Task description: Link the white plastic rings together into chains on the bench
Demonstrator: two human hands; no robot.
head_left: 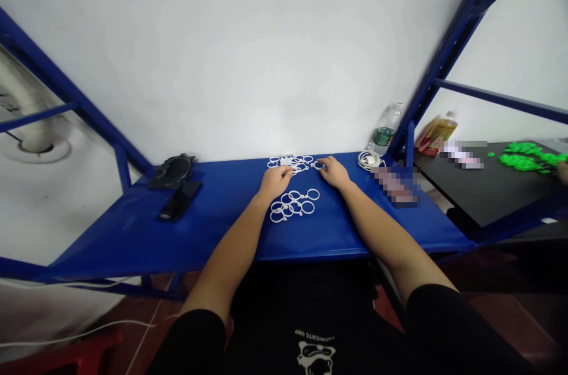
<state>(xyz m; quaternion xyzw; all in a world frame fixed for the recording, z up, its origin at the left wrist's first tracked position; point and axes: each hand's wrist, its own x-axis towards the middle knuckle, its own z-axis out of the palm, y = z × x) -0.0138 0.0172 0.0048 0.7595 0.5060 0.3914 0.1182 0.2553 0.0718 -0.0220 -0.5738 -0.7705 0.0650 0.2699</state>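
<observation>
At the far edge of the blue table (pixel 213 233), near the wall, lies a cluster of white plastic rings (pixel 303 159), each with a small knob. My left hand (pixel 275 181) is at the front left of this cluster, its fingers pinched together on a white ring that they partly hide. Just to the right, my right hand (pixel 336 173) has closed its fingertips on the edge of another white ring (pixel 318 166). Closer to me, a second group of similar rings (pixel 295 206) lies flat and overlapping on the blue surface.
On the left lie a black phone (pixel 180 200) and a crumpled black bag (pixel 175 171). To the right are a plastic bottle (pixel 385 133), a coiled white cable (pixel 371 160) and a blurred-out item (pixel 394 187). Green pieces (pixel 521 159) cover part of a neighbouring black table (pixel 470 191).
</observation>
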